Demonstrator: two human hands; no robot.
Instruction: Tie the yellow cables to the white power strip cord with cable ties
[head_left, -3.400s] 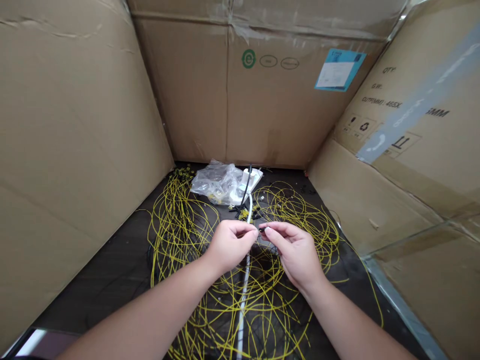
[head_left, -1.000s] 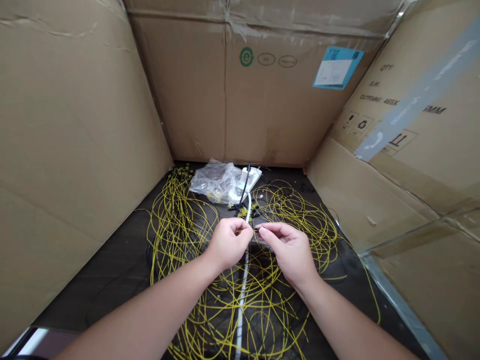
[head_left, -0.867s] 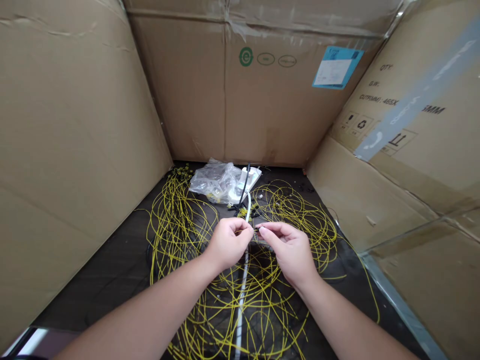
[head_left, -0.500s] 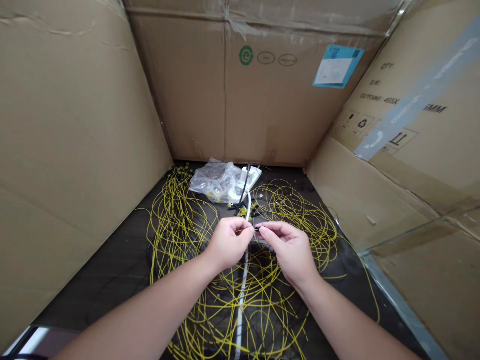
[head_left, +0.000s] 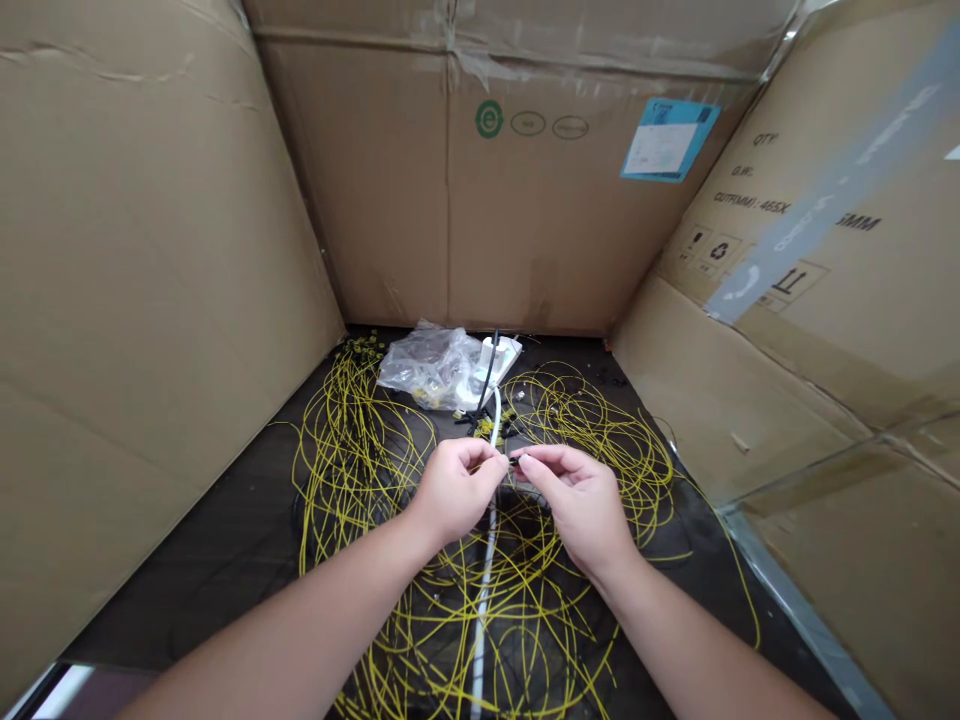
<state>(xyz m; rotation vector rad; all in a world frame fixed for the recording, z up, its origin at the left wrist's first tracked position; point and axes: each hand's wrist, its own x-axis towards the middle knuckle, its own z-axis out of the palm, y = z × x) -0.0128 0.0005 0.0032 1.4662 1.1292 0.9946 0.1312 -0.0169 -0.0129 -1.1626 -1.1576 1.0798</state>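
My left hand [head_left: 461, 490] is pinched shut at the middle of the view, fingertips close to those of my right hand. What it grips is too small to make out. My right hand [head_left: 581, 500] pinches a small black piece [head_left: 514, 462] between thumb and forefinger, its end pointing at the left fingertips. Thin yellow cables [head_left: 352, 450] lie in loose tangled coils under and around both hands. A white cord [head_left: 486, 590] runs beneath the hands toward a white power strip [head_left: 504, 358] at the back.
Cardboard boxes wall in the dark tabletop [head_left: 225, 560]: a left box [head_left: 150, 300], a back box [head_left: 510, 230] and a right box [head_left: 795, 380]. A clear plastic bag [head_left: 431, 365] lies at the back beside small black and yellow parts [head_left: 487, 428].
Both hands stay nearly in place, still fingertip to fingertip around the small black piece. The view has shifted very slightly.
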